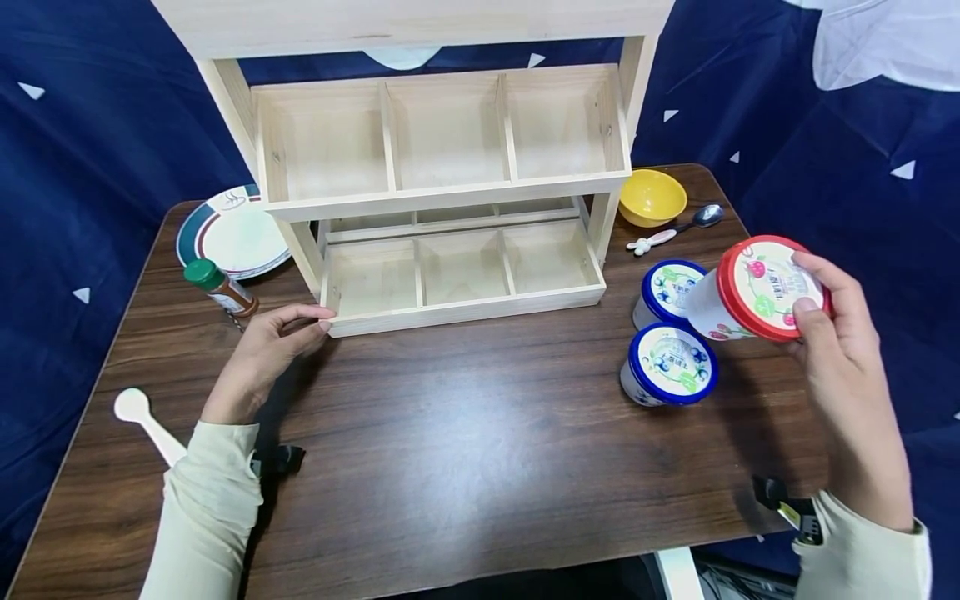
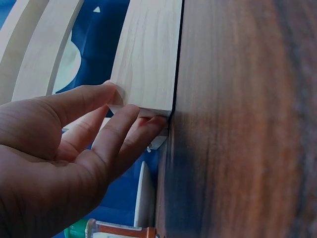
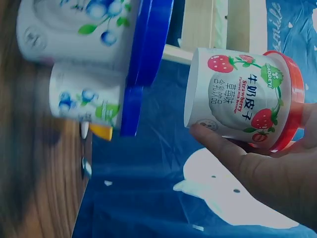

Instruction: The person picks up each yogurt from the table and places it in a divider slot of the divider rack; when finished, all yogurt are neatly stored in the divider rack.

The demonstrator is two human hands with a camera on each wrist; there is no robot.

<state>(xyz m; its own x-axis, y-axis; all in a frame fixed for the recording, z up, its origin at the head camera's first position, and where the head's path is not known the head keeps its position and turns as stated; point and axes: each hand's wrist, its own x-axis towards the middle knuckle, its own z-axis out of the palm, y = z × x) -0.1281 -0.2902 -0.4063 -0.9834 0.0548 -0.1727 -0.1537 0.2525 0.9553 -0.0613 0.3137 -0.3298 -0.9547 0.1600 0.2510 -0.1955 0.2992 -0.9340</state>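
My right hand (image 1: 806, 287) grips a strawberry yoghurt cup (image 1: 750, 287) with a red lid, lifted and tilted above the right side of the table. In the right wrist view the thumb of that hand (image 3: 247, 148) lies under the cup (image 3: 237, 96). Two blue-lidded cups (image 1: 670, 364) (image 1: 670, 289) stand on the table just left of it, also seen close by (image 3: 84, 29) (image 3: 86, 101). My left hand (image 1: 281, 333) rests on the table. Its straight fingers touch the front left corner of the wooden rack (image 1: 442, 192). The left wrist view shows this hand (image 2: 119, 106) against the pale wood (image 2: 148, 59).
The rack has two tiers of empty compartments. A yellow bowl (image 1: 652, 197) and a metal spoon (image 1: 675, 229) lie right of it. A plate (image 1: 232, 233) and a green-capped spice bottle (image 1: 221, 287) sit at the left, a white spoon (image 1: 146, 425) near the left edge of the table (image 1: 465, 433).
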